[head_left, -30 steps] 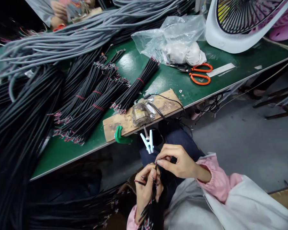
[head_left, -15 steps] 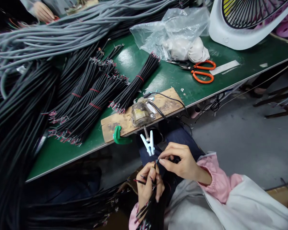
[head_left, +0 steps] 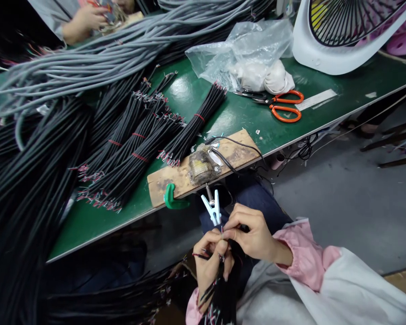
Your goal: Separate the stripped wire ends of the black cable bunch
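Over my lap, my left hand (head_left: 211,257) is closed around several black cables (head_left: 219,289) whose stripped ends show red and white wires. My right hand (head_left: 252,232) pinches at a wire end (head_left: 222,229) poking up between the fingertips of both hands; the fingers partly hide it. Just beyond my hands, a light blue clothespin (head_left: 214,207) is fixed on a metal shaft that sticks out of a small taped motor (head_left: 203,167). The motor sits on a wooden board (head_left: 162,183) at the table edge, with a green clamp (head_left: 173,197) near the board's left end.
Bundles of black cable (head_left: 192,124) tied with red bands lie on the green table (head_left: 277,135). Grey cables (head_left: 104,63) stretch across the back. Orange-handled scissors (head_left: 286,106), a plastic bag (head_left: 246,43) and a white fan (head_left: 325,58) stand right. A co-worker's hand (head_left: 88,20) works at upper left.
My right fingertips have come in against my left ones, covering more of the wire end. The view has shifted slightly. The co-worker's hand has moved right and now shows more fully.
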Motion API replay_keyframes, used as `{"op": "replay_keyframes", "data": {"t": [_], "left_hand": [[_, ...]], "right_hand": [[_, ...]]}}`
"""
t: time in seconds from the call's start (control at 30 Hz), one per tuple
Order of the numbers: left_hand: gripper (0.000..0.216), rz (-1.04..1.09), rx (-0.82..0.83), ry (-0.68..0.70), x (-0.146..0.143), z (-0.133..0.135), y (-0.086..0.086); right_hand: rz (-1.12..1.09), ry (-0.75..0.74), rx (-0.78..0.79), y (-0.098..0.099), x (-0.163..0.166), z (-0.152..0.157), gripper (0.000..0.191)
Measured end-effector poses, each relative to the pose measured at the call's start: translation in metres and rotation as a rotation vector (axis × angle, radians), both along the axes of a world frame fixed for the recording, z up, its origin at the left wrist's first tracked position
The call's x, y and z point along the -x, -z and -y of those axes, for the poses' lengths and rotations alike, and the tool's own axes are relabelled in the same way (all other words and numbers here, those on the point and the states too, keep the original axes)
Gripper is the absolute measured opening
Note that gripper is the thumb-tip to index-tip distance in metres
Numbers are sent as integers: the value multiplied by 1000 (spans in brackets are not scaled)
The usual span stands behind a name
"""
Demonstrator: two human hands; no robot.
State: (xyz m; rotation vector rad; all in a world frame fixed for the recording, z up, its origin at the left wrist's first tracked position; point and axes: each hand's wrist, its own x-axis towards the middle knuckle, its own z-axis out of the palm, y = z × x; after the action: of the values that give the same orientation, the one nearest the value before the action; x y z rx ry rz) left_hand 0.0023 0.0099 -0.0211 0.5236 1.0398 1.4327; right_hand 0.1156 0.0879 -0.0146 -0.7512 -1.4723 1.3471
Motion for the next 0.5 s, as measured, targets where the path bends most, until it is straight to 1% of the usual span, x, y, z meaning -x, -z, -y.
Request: {"op": "replay_keyframes", "data": {"t": [0.03,0.07,0.1,0.13,0.17,0.23,0.27,0.3,0.33,0.37,0.43,0.47,0.5], "left_hand": [[19,-47,-6,25,5,-1,0],[18,-97,-2,57,10,-2,0],[16,-139,0,89,16,-3,-1],[13,-184,-4,125,20,-5,-4],[8,-234,-14,134,24,-6,-7],[2,-356,-35,122,29,-9,-15],[2,-412,-44,105,30,-12,-19],[5,-464,-53,87,29,-14,-24],[7,-508,-62,71,29,-16,-29],[10,-547,-75,59,28,-18,-33],[12,-616,-108,39,27,-21,-39],[12,-648,-126,27,27,-21,-42],[12,-674,-142,16,27,-21,-43]], "right_hand": [[21,22,-106,-1,-1,-1,21],[19,-3,-170,-1,-2,-3,21],[-13,-75,-178,-1,-3,-6,22],[-70,-179,-129,0,-4,-9,23],[-143,-301,-37,2,-4,-12,24],[-266,-525,187,4,-6,-19,31],[-289,-596,286,4,-6,-23,34],[-287,-622,364,4,-5,-27,37],[-264,-602,418,3,-4,-31,39],[-231,-550,446,2,-2,-36,41],[-178,-427,447,-3,3,-45,45],[-164,-403,432,-6,7,-49,48],[-166,-417,425,-8,12,-51,53]]}}
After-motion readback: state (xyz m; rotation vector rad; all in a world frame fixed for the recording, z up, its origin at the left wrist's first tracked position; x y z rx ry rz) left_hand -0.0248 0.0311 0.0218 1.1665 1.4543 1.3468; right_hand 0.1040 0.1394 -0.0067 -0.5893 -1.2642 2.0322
